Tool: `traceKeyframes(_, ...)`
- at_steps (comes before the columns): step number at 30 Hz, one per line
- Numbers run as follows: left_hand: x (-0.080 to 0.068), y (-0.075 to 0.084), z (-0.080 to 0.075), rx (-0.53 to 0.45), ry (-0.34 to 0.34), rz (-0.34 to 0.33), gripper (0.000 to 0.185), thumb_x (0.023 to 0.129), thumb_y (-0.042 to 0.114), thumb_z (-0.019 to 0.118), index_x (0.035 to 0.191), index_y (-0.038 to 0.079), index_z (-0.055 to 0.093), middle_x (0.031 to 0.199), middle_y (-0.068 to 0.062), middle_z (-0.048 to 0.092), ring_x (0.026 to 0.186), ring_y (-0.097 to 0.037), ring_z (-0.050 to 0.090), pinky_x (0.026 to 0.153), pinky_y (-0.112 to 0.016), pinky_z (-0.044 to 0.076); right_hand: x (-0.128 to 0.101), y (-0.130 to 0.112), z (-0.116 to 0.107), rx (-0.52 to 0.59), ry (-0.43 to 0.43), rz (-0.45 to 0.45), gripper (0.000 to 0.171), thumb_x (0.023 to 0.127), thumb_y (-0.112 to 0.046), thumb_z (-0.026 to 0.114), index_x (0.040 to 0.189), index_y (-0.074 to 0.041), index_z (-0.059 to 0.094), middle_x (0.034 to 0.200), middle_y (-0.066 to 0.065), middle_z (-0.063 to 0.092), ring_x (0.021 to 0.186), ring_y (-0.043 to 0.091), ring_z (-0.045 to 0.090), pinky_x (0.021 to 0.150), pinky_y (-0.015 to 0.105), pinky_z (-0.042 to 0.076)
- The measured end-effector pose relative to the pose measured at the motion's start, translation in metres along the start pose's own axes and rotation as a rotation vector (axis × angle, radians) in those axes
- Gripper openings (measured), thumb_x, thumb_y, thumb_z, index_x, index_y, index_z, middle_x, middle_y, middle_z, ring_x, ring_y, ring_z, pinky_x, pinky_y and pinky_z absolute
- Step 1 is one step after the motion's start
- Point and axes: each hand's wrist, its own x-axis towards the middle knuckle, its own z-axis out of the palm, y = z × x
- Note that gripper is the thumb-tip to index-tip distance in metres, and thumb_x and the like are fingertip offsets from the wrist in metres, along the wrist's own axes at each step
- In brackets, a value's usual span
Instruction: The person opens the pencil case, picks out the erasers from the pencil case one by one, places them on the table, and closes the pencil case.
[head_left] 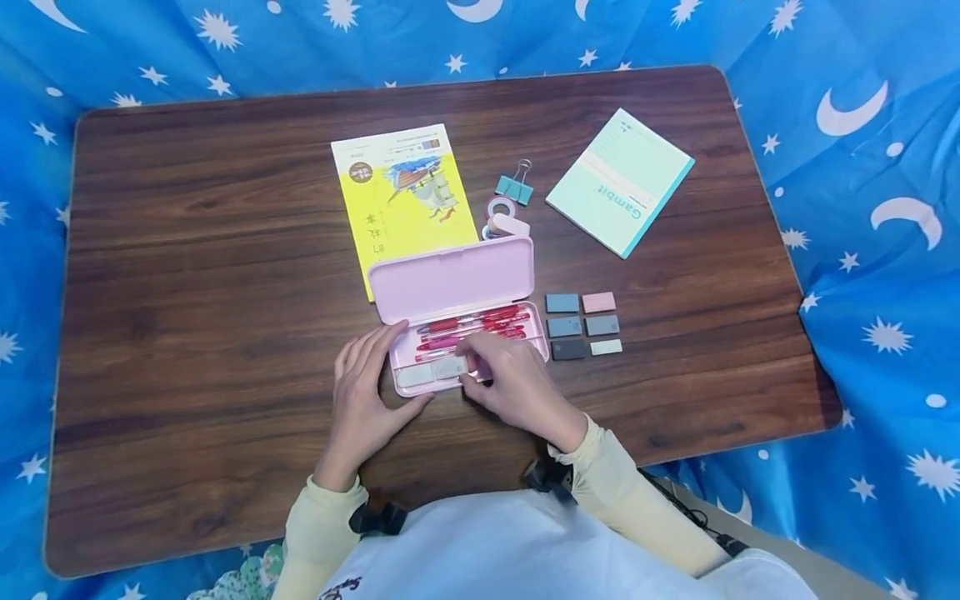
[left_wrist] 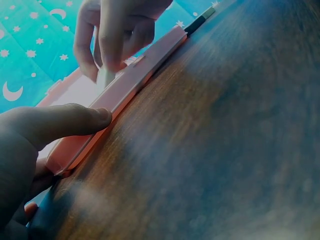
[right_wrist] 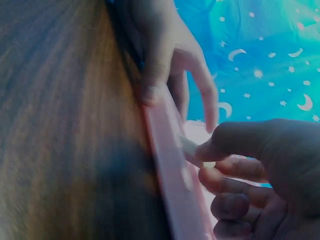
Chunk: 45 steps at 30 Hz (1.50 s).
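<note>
An open pink pencil case (head_left: 450, 279) stands with its lid raised, red pens (head_left: 480, 321) lying in its long compartment. My left hand (head_left: 367, 392) grips the case's left end, its thumb on the front wall in the left wrist view. Over the front compartment, my right hand (head_left: 510, 379) pinches a pale eraser (right_wrist: 189, 148) between thumb and fingers. In the head view that eraser (head_left: 450, 367) sits beside another pale eraser (head_left: 415, 375) at the compartment's left. My right fingers hide part of the compartment.
Right of the case lie several erasers in two columns, including a pink eraser (head_left: 598, 302) and a dark eraser (head_left: 567, 349). Behind are a yellow book (head_left: 405, 200), tape rolls (head_left: 501, 207), a teal binder clip (head_left: 514, 189) and a mint notebook (head_left: 618, 183).
</note>
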Motion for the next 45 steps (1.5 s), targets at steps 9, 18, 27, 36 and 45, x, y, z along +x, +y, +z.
traceKeyframes(9,-0.002,0.002,0.004,-0.015,0.001,-0.005,0.1,0.068,0.038,0.093,0.154,0.029,0.042,0.152,0.002,0.049,0.139,-0.022,0.042,0.118,-0.052,0.016,-0.053,0.056,-0.091,-0.044,0.084,0.136,0.027,0.07,-0.005,0.072,0.095,-0.01,0.062,0.066,-0.01,0.051,0.057,0.005,0.045,0.055,0.022,0.035)
traceKeyframes(18,0.002,0.0,0.002,-0.021,0.022,0.013,0.1,0.065,0.035,0.095,0.151,0.026,0.046,0.15,-0.002,0.052,0.136,-0.027,0.045,0.116,-0.055,0.018,-0.097,0.091,-0.114,-0.227,-0.095,0.281,0.024,0.075,-0.008,0.073,0.095,-0.012,0.061,0.066,-0.008,0.055,0.054,0.007,0.045,0.053,0.027,0.037)
traceKeyframes(27,0.001,-0.001,0.005,-0.005,0.02,0.015,0.098,0.066,0.036,0.094,0.151,0.026,0.046,0.15,-0.002,0.051,0.137,-0.027,0.045,0.116,-0.056,0.018,-0.1,0.098,-0.104,-0.338,-0.116,0.315,0.022,0.079,-0.004,0.072,0.096,-0.009,0.059,0.067,-0.003,0.052,0.053,0.014,0.044,0.048,0.031,0.033)
traceKeyframes(36,0.0,-0.002,0.004,0.006,0.006,0.007,0.099,0.068,0.039,0.093,0.153,0.029,0.044,0.152,0.001,0.05,0.139,-0.023,0.043,0.118,-0.054,0.016,-0.093,0.082,-0.106,-0.307,0.005,0.243,0.016,0.079,-0.008,0.074,0.091,-0.01,0.063,0.066,-0.004,0.056,0.053,0.012,0.047,0.049,0.031,0.036)
traceKeyframes(45,0.001,-0.001,0.004,0.006,0.005,0.008,0.099,0.068,0.04,0.093,0.153,0.028,0.043,0.152,0.001,0.049,0.139,-0.024,0.043,0.117,-0.055,0.017,-0.032,0.024,-0.038,-0.036,0.057,-0.04,0.007,0.087,-0.01,0.065,0.089,-0.011,0.072,0.077,-0.004,0.064,0.069,0.009,0.058,0.062,0.029,0.05)
